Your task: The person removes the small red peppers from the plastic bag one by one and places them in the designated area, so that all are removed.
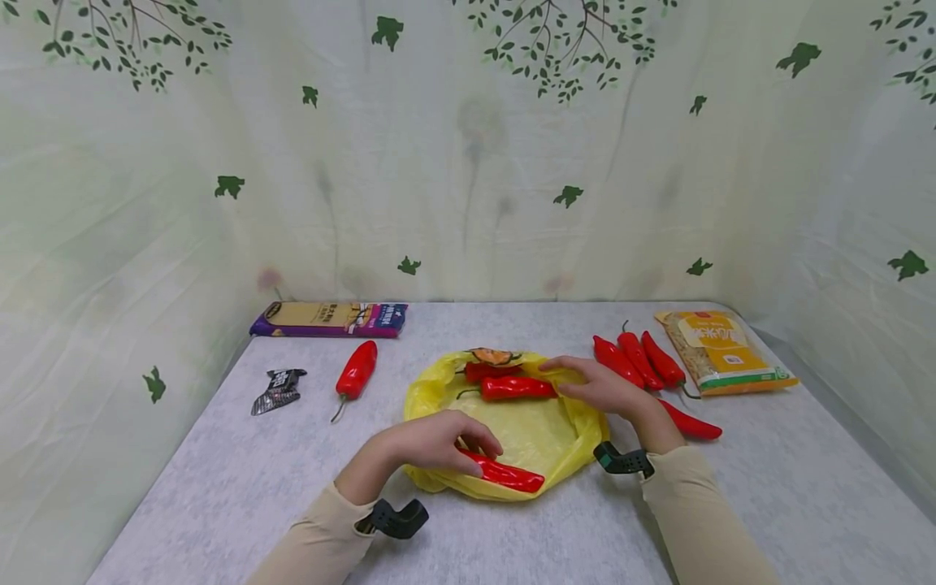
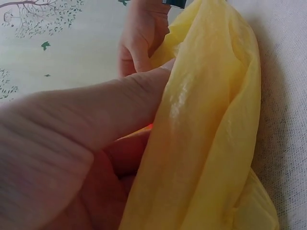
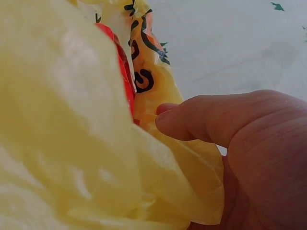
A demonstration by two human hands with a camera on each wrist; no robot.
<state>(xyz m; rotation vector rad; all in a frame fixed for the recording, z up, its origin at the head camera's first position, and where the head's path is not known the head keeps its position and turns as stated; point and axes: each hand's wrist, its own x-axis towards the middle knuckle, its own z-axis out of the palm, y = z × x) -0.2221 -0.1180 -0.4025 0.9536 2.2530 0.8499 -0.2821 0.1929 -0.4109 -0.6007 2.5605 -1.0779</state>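
A yellow plastic bag (image 1: 528, 435) lies spread with its mouth up in the middle of the table. Two red chili peppers (image 1: 517, 388) lie inside towards its far side. My left hand (image 1: 439, 443) grips another red chili pepper (image 1: 512, 475) over the bag's near rim; from the left wrist, bag film (image 2: 201, 115) hides most of that pepper and the fingertips. At the bag's right rim, my right hand (image 1: 603, 386) holds the film, thumb inside and fingers along the edge. The right wrist view has this thumb (image 3: 201, 117) against the printed yellow film (image 3: 158, 91).
Left of the bag lie a single red chili pepper (image 1: 357, 370) and a small black-and-silver packet (image 1: 279, 392). A long purple-and-tan package (image 1: 329, 319) lies at the back left. Several red chili peppers (image 1: 639, 361) lie at the right beside an orange-yellow bag of grain (image 1: 724, 351).
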